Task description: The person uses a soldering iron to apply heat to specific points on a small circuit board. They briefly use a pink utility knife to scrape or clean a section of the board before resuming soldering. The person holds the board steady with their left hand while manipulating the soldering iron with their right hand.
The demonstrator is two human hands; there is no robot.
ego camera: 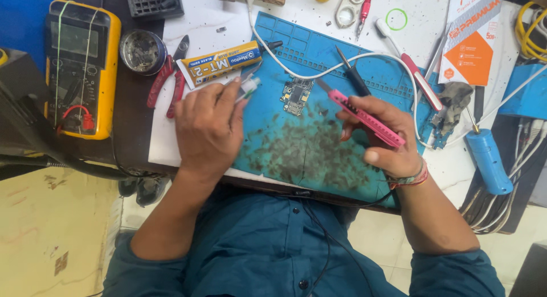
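Note:
A small circuit board (296,95) lies on a stained blue work mat (319,52). My left hand (208,126) rests on the mat's left edge and holds a small clear tube or syringe (248,87) whose tip points toward the board. My right hand (382,134) is to the right of the board and grips a pink-handled tool (364,117), its tip (322,85) close to the board's right side. A black-handled soldering iron (353,74) with a white cable lies just behind that hand.
A yellow multimeter (80,69) stands at far left, beside a round metal tin (142,51), red-handled pliers (165,83) and a yellow glue box (219,63). A blue-handled tool (489,160), an orange and white packet (473,38) and cables crowd the right side.

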